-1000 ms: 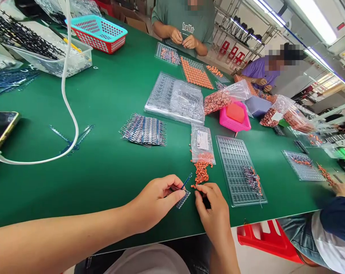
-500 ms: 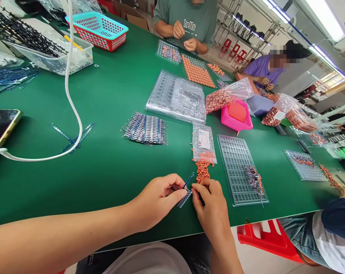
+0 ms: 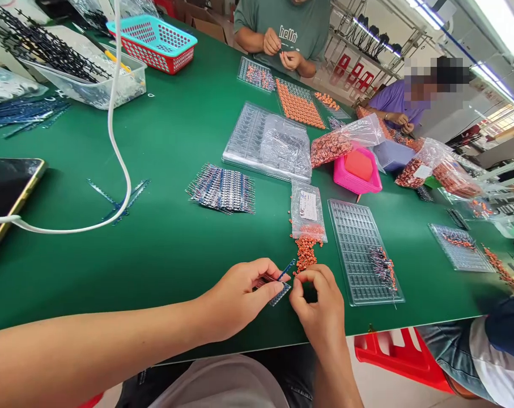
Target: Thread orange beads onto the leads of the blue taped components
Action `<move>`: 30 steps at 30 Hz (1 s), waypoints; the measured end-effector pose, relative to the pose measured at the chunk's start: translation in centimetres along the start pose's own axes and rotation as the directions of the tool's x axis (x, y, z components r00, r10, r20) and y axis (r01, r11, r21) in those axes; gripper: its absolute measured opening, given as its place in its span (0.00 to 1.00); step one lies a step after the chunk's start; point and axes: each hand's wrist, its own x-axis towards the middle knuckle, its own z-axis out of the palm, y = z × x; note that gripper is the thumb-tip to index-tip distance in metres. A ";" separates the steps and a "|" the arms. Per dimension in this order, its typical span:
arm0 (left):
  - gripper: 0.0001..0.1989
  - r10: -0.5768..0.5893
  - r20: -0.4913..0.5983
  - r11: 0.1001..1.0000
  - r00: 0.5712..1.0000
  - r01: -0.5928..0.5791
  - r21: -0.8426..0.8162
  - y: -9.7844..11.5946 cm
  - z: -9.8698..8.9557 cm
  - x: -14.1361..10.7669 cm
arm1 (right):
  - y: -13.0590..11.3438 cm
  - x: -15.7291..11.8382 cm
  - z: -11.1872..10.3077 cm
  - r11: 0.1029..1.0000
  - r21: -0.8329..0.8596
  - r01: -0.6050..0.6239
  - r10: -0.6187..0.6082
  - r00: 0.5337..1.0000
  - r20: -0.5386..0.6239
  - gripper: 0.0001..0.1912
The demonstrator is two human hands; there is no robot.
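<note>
My left hand [image 3: 257, 289] pinches a blue taped strip of wire-lead components [image 3: 281, 293] between thumb and fingers, with one narrow end sticking up. Close by on the right, my right hand [image 3: 320, 294] has thumb and forefinger pressed together; anything between them is too small to make out. Just beyond my fingertips lies a heap of small orange rings [image 3: 306, 254], spilling from a clear labelled bag [image 3: 308, 209]. A fanned stack of similar component strips [image 3: 222, 190] rests on the green table further away. Right of my right hand is a clear slotted tray [image 3: 354, 243] with a cluster of leaded orange-tipped parts [image 3: 383, 266].
Beyond lie clear plastic trays [image 3: 243, 136], a pink basket [image 3: 359, 175] and bags of orange parts [image 3: 331, 148]. A white cable [image 3: 114, 136] crosses the left side near a phone [image 3: 10, 192]. Co-workers sit across the table [image 3: 175, 130] and at the right.
My right fingertips have drawn slightly away from the strip and closed together beside the orange rings. My left hand keeps its hold. The whole view has shifted a little.
</note>
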 end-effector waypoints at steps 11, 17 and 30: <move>0.15 -0.067 0.149 0.937 0.987 0.113 -0.330 0.2 0.0 -0.2 | -0.8 -3.2 0.1 0.982 0.186 0.026 0.006 0.986 -0.169 0.12; 0.16 -0.093 0.169 0.905 0.981 0.154 -0.396 -0.2 -0.3 0.0 | -0.9 -3.2 0.2 0.974 0.226 -0.031 0.076 0.978 -0.195 0.09; 0.14 -0.078 0.162 0.919 0.984 0.134 -0.372 -0.4 -0.5 0.0 | -1.1 -3.1 0.3 0.978 0.206 -0.040 0.077 0.982 -0.175 0.07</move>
